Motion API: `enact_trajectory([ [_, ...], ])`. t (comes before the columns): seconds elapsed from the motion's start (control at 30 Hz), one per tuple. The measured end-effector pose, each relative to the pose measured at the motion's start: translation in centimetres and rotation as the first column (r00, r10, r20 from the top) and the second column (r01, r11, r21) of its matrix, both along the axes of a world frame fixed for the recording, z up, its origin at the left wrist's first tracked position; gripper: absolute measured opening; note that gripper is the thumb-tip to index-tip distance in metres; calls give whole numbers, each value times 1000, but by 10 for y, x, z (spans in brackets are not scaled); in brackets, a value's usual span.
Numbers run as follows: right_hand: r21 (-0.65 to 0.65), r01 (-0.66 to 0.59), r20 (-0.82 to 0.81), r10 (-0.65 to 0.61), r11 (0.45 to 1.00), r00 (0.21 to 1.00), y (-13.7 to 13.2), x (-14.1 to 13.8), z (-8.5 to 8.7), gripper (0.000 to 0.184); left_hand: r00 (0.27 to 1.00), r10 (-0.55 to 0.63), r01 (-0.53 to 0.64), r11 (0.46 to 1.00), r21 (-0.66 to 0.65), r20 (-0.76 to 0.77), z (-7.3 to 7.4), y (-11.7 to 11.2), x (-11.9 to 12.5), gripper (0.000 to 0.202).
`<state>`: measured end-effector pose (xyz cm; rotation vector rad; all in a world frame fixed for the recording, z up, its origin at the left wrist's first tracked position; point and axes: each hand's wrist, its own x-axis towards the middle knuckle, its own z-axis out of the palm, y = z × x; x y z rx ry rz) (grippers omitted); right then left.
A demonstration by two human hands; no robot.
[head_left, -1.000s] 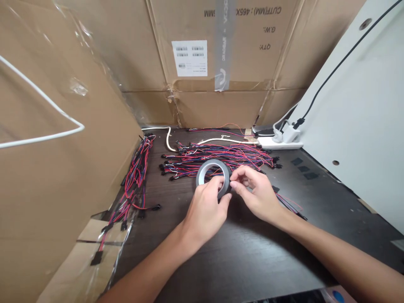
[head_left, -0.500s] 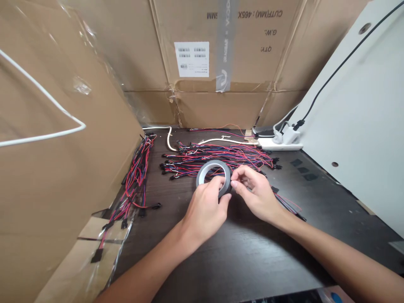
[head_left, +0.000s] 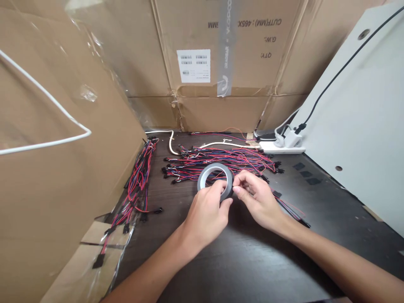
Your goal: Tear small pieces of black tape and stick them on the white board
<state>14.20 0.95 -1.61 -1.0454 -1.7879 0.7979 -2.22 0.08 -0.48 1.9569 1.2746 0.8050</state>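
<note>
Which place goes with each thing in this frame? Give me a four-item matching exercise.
Things:
1. roll of tape
2. power strip
3. white label
4. wire bundle

Places:
A. stuck on the cardboard box at the back
B. gripped by the left hand
C. beside the white panel, far right
D. along the cardboard wall on the left

Pairs: 1-B, 2-C, 3-A, 4-D

Grey tape roll [head_left: 215, 176], red-blue-black wires [head_left: 217, 160]

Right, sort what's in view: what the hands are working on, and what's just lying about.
In hand: tape roll, gripped by left hand, picked at by right hand.
Lying about: wire pile, power strip, cardboard boxes, white panel.
</note>
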Motion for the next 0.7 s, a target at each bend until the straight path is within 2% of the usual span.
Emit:
enact_trajectory([
  [0.27, 15, 19, -9, -19, 1000, 1000, -6, -5, 3, 16, 995, -12, 15, 999, -32, 104, 4, 3, 0, 21],
  [0.43, 76, 32, 3, -32, 997, 999, -11, -7, 5, 14, 994, 4, -3, 1000, -15, 107, 4, 3, -3, 18],
  [0.7, 79, 6, -6, -6, 997, 1000, -15, -12, 0, 15, 995, 31, -29, 999, -19, 100, 4, 6, -4, 20],
])
